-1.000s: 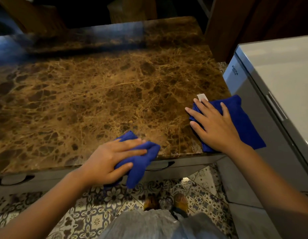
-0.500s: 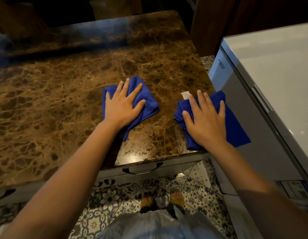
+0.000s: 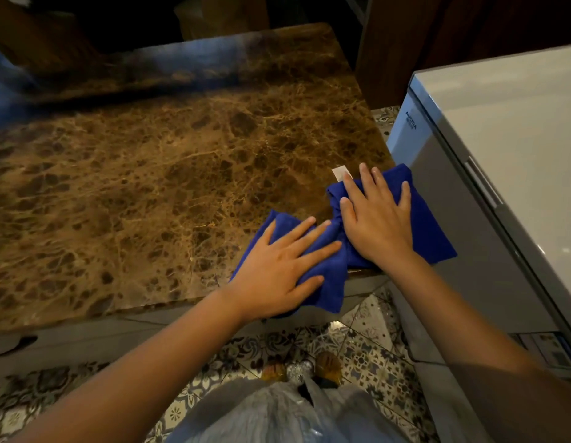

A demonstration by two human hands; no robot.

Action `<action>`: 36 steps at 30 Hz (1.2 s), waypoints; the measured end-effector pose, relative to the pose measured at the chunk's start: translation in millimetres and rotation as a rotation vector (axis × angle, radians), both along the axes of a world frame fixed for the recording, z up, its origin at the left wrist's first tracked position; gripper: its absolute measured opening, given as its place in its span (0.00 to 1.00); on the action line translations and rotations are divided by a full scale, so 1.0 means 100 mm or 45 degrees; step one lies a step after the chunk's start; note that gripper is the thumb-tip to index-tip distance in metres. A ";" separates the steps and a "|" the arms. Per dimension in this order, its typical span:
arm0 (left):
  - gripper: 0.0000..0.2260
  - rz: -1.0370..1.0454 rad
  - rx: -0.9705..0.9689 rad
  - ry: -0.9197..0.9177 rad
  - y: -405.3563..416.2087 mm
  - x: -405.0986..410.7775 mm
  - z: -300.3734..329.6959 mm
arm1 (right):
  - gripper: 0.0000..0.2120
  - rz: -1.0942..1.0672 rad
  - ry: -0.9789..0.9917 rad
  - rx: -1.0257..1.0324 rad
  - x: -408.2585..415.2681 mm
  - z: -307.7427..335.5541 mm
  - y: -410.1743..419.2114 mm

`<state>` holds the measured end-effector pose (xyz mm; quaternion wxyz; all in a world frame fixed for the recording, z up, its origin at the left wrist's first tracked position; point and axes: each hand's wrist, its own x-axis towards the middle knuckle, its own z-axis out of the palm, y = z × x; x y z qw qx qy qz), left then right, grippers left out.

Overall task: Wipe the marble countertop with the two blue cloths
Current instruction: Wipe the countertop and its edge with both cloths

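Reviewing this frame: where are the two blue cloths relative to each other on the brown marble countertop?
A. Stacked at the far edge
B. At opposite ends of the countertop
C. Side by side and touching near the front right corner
C: the left hand presses one blue cloth against the other blue cloth under the right hand, at the brown marble countertop front right corner.

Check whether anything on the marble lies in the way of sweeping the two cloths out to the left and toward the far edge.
Nothing visible does. Both hands press flat on their cloths, left hand on the left cloth, right hand on the right cloth, at the near right corner. The countertop shows bare marble left and beyond.
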<state>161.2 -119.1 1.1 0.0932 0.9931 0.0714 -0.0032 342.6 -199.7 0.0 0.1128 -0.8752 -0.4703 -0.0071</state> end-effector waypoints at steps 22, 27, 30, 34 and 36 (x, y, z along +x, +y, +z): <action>0.25 0.397 -0.061 -0.065 0.56 -1.19 0.10 | 0.24 0.000 0.026 -0.020 -0.01 0.04 -0.01; 0.29 0.803 0.129 -0.078 0.59 -1.31 0.09 | 0.24 -0.009 0.022 -0.024 -0.02 0.04 -0.02; 0.30 1.198 0.131 -0.193 0.38 -1.24 0.07 | 0.24 -0.010 0.020 -0.021 -0.01 0.05 -0.03; 0.29 1.270 0.005 -0.137 0.26 -1.09 0.02 | 0.24 -0.004 0.023 -0.021 -0.02 0.05 -0.01; 0.31 1.237 -0.007 -0.101 0.35 -0.98 0.05 | 0.25 -0.011 0.018 -0.028 -0.02 0.04 -0.01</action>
